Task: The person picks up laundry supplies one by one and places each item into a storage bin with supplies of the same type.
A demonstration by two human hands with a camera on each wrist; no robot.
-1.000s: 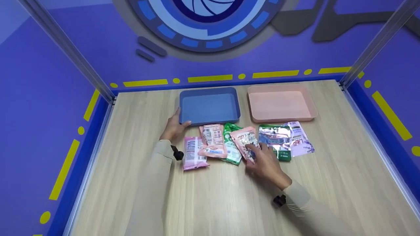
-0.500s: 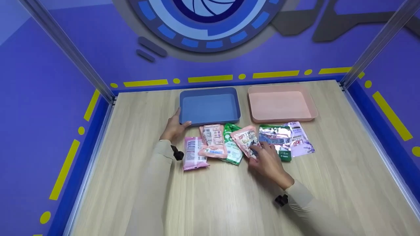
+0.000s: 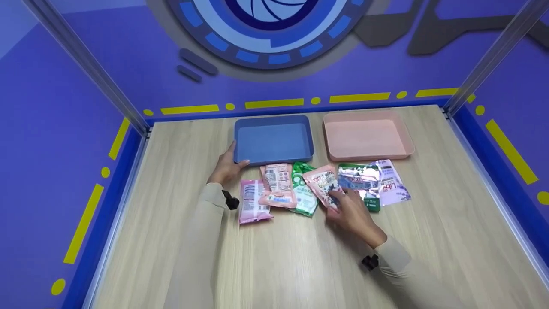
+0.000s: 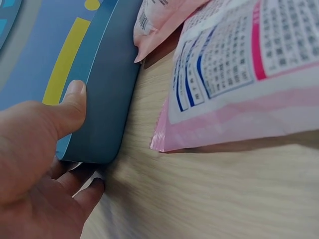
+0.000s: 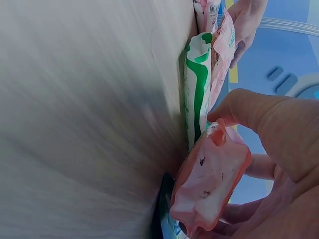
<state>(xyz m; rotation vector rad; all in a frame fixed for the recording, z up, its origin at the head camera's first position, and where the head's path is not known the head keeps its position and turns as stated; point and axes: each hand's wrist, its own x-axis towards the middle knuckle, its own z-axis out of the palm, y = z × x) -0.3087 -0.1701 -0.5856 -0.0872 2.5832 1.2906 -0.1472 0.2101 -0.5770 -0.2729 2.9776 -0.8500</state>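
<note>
My left hand (image 3: 224,167) grips the front left corner of a blue tray (image 3: 274,139). In the left wrist view its thumb (image 4: 75,102) lies over the rim, with the other fingers curled at the corner. My right hand (image 3: 354,212) holds a pink printed pouch (image 3: 319,182) between thumb and fingers; the right wrist view looks at the end of this pouch (image 5: 212,179). Left of it lies a green-and-white pouch (image 3: 303,191), partly covered by another pink pouch (image 3: 279,184). A pink-purple packet (image 3: 253,204) lies nearest my left wrist.
A pink tray (image 3: 369,137) stands right of the blue one, both near the back wall. A shiny green pouch (image 3: 360,178) and a lilac pouch (image 3: 392,184) overlap in front of it. Walls (image 3: 64,150) enclose the wooden table (image 3: 274,266) at the back and sides.
My right hand has shifted slightly right and toward me, and the pink pouch in its grip has turned a little. The left hand and both trays stay in place.
</note>
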